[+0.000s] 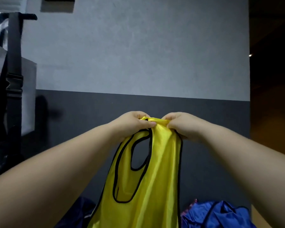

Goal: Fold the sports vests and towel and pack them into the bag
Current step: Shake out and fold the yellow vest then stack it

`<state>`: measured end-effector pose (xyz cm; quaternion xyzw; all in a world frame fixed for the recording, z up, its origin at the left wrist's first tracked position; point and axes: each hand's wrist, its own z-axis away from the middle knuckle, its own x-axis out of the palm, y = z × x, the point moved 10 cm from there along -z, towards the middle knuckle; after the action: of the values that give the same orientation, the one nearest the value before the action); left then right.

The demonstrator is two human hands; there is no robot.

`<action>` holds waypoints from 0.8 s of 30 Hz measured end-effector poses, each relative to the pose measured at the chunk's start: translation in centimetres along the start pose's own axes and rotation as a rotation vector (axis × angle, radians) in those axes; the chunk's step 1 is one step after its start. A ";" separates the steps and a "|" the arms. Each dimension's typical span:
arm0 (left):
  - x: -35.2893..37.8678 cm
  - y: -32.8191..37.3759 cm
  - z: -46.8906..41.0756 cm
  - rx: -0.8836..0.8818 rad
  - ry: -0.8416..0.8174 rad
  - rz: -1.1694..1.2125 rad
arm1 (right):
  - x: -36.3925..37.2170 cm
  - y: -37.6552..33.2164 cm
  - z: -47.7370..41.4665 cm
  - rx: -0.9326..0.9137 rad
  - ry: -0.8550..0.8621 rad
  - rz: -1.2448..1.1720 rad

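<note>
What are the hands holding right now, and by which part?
The left hand and right hand grip the yellow vest by its bunched top edge at the shoulders.

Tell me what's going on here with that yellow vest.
A person holds a yellow sports vest up in front of the wall, left grip and right grip pinching its bunched shoulder straps side by side. It hangs unfolded below them. A blue vest lies crumpled at lower right, not yet folded, and a black strap with a buckle hangs at far left.
</note>
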<state>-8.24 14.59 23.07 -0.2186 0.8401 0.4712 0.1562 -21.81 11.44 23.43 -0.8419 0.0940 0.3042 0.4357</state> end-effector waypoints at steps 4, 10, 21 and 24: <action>-1.4 -0.1 0.0 0.002 0.021 -0.088 | -1.2 -0.7 0.0 -0.022 0.083 0.020; -7.4 -2.4 0.4 -0.060 0.226 0.108 | -7.2 0.4 0.5 -0.156 0.287 0.106; -16.1 -4.9 2.2 -0.120 0.372 0.080 | -14.1 4.8 1.7 -0.111 0.285 -0.032; -16.0 -4.8 2.2 -0.167 0.361 0.043 | -14.4 5.0 1.3 -0.107 0.280 0.042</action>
<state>8.02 17.80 25.96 -0.2936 0.8170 0.4956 -0.0257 -35.94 7.90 27.99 -0.8958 0.1550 0.1975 0.3667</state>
